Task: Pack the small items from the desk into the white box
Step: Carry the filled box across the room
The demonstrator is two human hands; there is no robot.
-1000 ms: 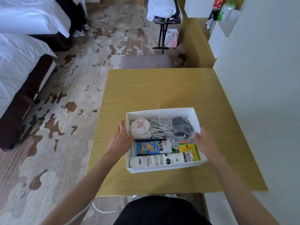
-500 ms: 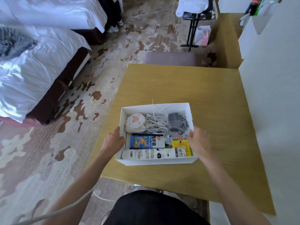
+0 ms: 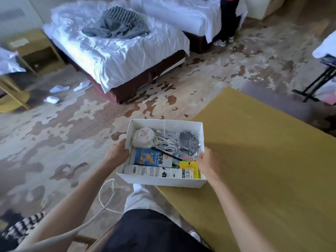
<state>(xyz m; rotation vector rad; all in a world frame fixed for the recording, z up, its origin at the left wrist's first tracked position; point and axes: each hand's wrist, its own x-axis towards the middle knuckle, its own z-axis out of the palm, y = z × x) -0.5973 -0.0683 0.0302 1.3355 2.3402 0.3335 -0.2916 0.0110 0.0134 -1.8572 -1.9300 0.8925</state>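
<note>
Both hands grip the white box (image 3: 163, 181) by its short sides, the left hand (image 3: 117, 154) clamped on the left wall and the right hand (image 3: 207, 161) on the right wall. The box sits mostly past the left edge of the wooden surface (image 3: 263, 160), over the patterned carpet (image 3: 54, 142). Inside lie a round pig-faced case (image 3: 144, 137), coiled white cables (image 3: 166, 140), a bagged black charger (image 3: 189, 140), a blue packet (image 3: 152, 158), a yellow packet (image 3: 189, 167) and a white tube (image 3: 156, 172).
</note>
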